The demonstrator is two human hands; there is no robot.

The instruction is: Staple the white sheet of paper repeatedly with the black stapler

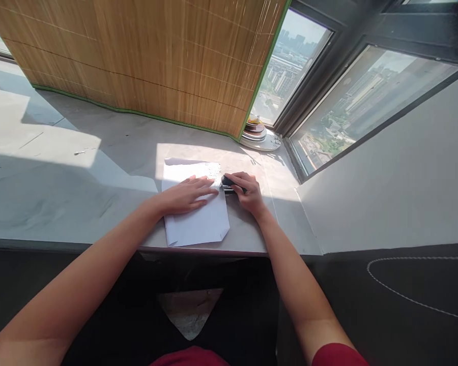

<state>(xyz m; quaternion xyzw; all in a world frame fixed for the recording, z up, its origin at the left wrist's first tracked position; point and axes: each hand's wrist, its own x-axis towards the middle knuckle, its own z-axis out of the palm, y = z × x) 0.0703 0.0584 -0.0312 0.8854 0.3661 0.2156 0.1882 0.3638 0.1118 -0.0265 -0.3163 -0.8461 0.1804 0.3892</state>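
Note:
White sheets of paper [198,226] lie on the grey ledge near its front edge, with a folded lower right corner and an uneven top edge. My left hand [187,194] rests flat on the sheets, fingers spread and pointing right. Wrapped round a black stapler [227,181], my right hand [248,190] is at the right edge of the paper. The stapler's front end meets that edge; whether paper sits between its jaws I cannot tell. Small dark marks show on the upper right of the sheet.
A bamboo blind [145,56] with green trim hangs at the back of the ledge [61,203]. Stacked plates [260,138] stand in the far right corner by the windows [351,107]. A white wall [389,173] bounds the right side. Patches of sunlight cross the ledge.

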